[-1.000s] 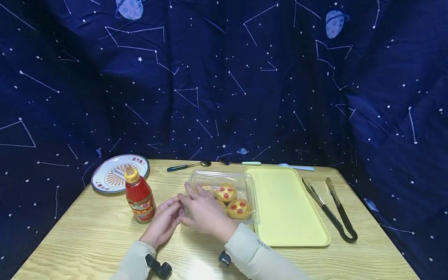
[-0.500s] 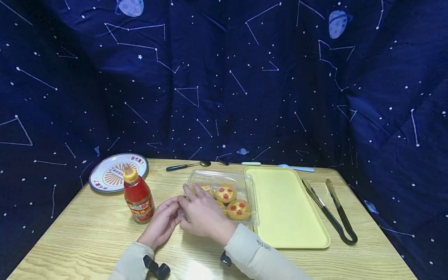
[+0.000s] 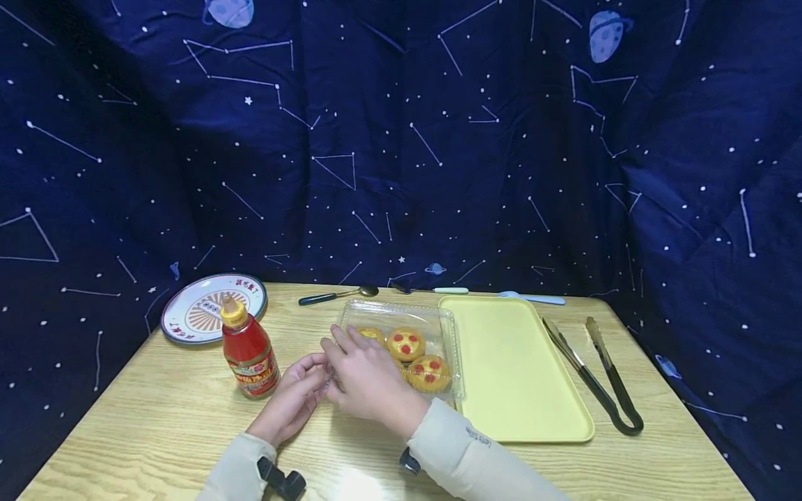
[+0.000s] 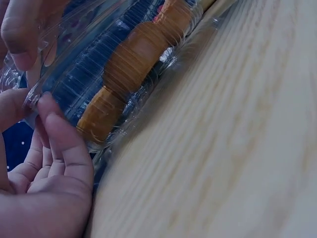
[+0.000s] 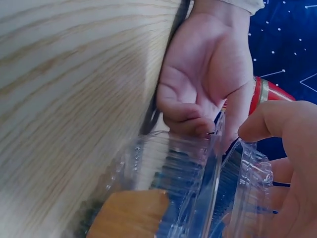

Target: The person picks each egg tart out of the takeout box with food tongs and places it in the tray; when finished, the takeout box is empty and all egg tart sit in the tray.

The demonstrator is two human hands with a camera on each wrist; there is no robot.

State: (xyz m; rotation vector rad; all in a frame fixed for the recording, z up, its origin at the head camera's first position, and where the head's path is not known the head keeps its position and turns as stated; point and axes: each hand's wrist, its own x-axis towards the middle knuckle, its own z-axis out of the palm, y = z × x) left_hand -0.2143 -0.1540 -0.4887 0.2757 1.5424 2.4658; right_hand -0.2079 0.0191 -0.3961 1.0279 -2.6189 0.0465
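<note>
A clear plastic food box (image 3: 432, 316) stands on the table, holding several egg tarts (image 3: 406, 344) dotted with red pieces. At its near left corner my left hand (image 3: 294, 400) pinches the box's rim between thumb and index finger, as the left wrist view also shows. My right hand (image 3: 376, 381) lies over the same corner and grips the lid's edge, thumb (image 5: 260, 126) on the near side. In the right wrist view a narrow gap shows between the lid (image 5: 247, 168) and the base (image 5: 168, 163). Part of the tarts is hidden under my right hand.
A red sauce bottle (image 3: 250, 355) with a yellow cap stands left of my left hand, before a white plate (image 3: 182, 316). A yellow tray (image 3: 516, 369) adjoins the box, black-handled tongs (image 3: 604, 396) beyond. Spoons (image 3: 326, 298) and a blue fork (image 3: 539, 299) lie along the back edge.
Both hands keep to the box's near left corner, with the right hand shifting its fingers slightly at the edge. The bottle, plate, tray and tongs stay where they were.
</note>
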